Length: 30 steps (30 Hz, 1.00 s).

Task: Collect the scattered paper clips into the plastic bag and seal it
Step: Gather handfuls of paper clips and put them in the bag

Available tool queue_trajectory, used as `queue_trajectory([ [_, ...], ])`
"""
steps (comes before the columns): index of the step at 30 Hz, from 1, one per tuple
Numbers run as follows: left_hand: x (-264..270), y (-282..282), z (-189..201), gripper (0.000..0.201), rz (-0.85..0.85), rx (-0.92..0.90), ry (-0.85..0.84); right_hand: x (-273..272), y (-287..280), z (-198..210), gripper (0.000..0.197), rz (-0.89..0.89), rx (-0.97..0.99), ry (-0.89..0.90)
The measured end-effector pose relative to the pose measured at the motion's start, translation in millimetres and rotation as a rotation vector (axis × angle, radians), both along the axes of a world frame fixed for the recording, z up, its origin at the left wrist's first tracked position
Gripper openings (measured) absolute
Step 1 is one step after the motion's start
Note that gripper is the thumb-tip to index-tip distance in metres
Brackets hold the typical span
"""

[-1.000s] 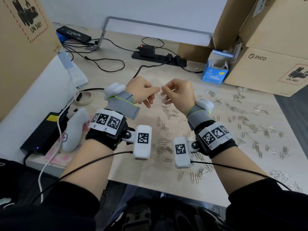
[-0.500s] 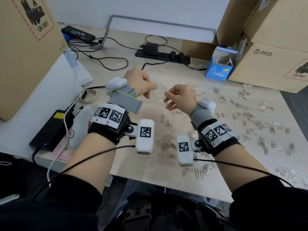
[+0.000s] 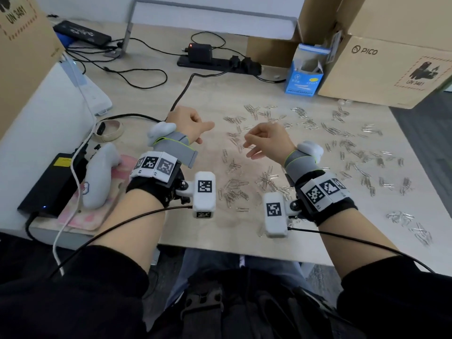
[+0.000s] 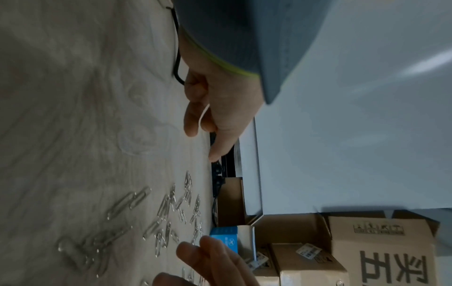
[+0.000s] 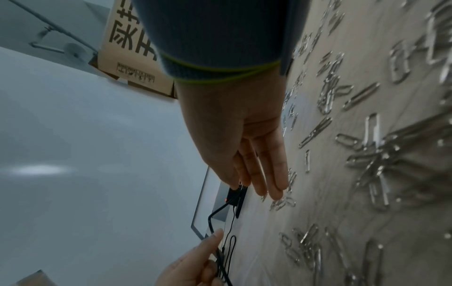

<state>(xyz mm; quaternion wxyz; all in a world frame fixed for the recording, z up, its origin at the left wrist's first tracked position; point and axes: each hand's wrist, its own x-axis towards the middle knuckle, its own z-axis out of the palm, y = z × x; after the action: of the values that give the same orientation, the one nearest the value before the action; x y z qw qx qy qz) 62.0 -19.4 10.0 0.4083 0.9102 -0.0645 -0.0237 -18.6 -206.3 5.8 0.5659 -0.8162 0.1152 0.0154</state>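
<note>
Left-hand grip first: the person's left hand (image 3: pixel 189 126) hangs just above the pale wood-grain worktop (image 3: pixel 220 99), fingers curled under and thumb pointing towards the other hand. A thin pale line crosses those fingers (image 4: pixel 195 120) in the left wrist view, and it cannot be told whether they pinch something or hold nothing. The clear plastic bag cannot be picked out with certainty in any view. A faint see-through outline on the worktop beneath this hand, seen from the left wrist, may be it.

Between the two wrists lies the nearest heap of silver wire paper clips (image 3: pixel 234 189), flat on the worktop, their long axes pointing every way.

Further right, the right hand (image 3: pixel 267 143) hovers released, fingers (image 5: pixel 269 170) nearly straight and together, holding nothing. Its fingertips hang close over a few loose clips at the left edge of the scatter. From there the clips spread rightwards in loose clusters to the worktop's far right edge, well apart from the left hand.

Judged from this layout, collection has not visibly begun. The right hand is nearer to most of the clips, so it is better placed to gather them. Flat, thin wire at mixed angles would likely need sweeping into piles rather than single pinches.
</note>
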Motion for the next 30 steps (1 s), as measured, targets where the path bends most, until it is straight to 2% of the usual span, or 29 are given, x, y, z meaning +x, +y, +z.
queue_trajectory([
  [4, 1, -29, 2, 0.031, -0.092, -0.118, -0.061, -4, -22, -4, 0.01, -0.062, 0.005, -0.004],
  [9, 15, -67, -2, 0.019, -0.158, -0.144, -0.078, -1, -53, -8, 0.019, -0.138, 0.034, -0.01],
  [15, 33, -122, -22, 0.043, -0.306, 0.085, -0.074, 4, -93, -18, 0.021, -0.249, 0.041, 0.006],
  [23, 44, -164, -31, 0.071, -0.403, 0.432, 0.077, 7, -126, -27, 0.018, -0.328, 0.051, 0.011],
  [26, 40, -164, -35, 0.087, -0.412, 0.421, 0.106, 8, -128, -28, 0.019, -0.334, 0.072, 0.003],
  [30, 29, -153, -33, 0.082, -0.429, 0.392, 0.085, 6, -121, -28, 0.017, -0.325, 0.082, 0.004],
])
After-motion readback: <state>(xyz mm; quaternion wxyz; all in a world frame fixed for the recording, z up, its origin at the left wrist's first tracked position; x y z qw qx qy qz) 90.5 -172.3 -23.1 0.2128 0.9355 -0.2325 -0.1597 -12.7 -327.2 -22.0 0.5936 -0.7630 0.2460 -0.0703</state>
